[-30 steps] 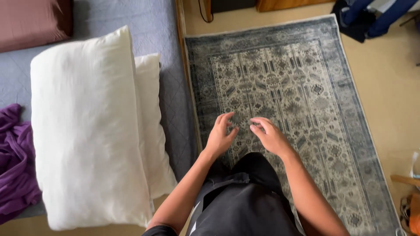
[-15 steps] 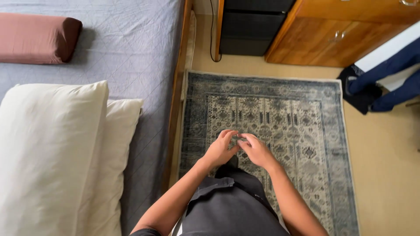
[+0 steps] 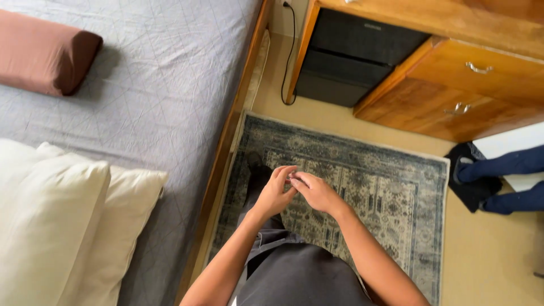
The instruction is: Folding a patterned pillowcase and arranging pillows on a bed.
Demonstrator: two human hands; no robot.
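Observation:
My left hand (image 3: 276,192) and my right hand (image 3: 315,192) meet in front of my waist, fingertips touching each other above a patterned grey rug (image 3: 362,170). The fingers are curled inward; whether something small sits between them I cannot tell. My dark trousers (image 3: 294,272) and one dark-socked foot (image 3: 256,170) show below the hands. The bed (image 3: 158,96) with its grey sheet lies to my left, apart from both hands.
Two cream pillows (image 3: 62,226) lie on the bed's near end and a brown bolster (image 3: 45,54) at its far end. A wooden cabinet with drawers (image 3: 453,85) and a black unit (image 3: 351,62) stand ahead. Blue cloth on a dark bag (image 3: 498,181) lies right.
The view has swung up and forward: the pillows slid to the lower left, the cabinet came into view. My hands have drawn together until the fingertips touch.

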